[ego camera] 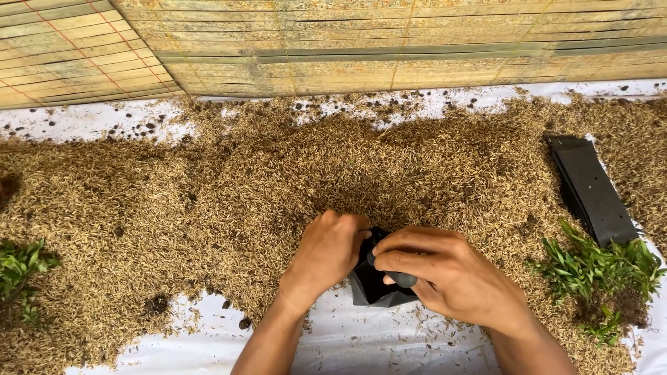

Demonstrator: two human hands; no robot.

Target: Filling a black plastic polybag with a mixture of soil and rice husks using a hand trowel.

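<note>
Both hands pinch a small black bag near the husk pile: left hand curled on its rim, right hand fingers pressed together.

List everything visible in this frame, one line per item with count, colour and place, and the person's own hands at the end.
small plastic bag: one, black, low centre, held between both hands.
rice-husk mix: one wide heap, tan-brown, spread across the middle of the sheet.
plastic sheet: one, white, under the heap, bare at the bottom and along the top edge.
stack of flat bags: one pile, black, right side on the husks.
seedlings: one green bunch at lower right; another at the left edge.
bamboo mat wall: yellowish slats, across the top.
left hand: one, gripping the bag's left rim.
right hand: one, gripping the bag's right rim.
</note>
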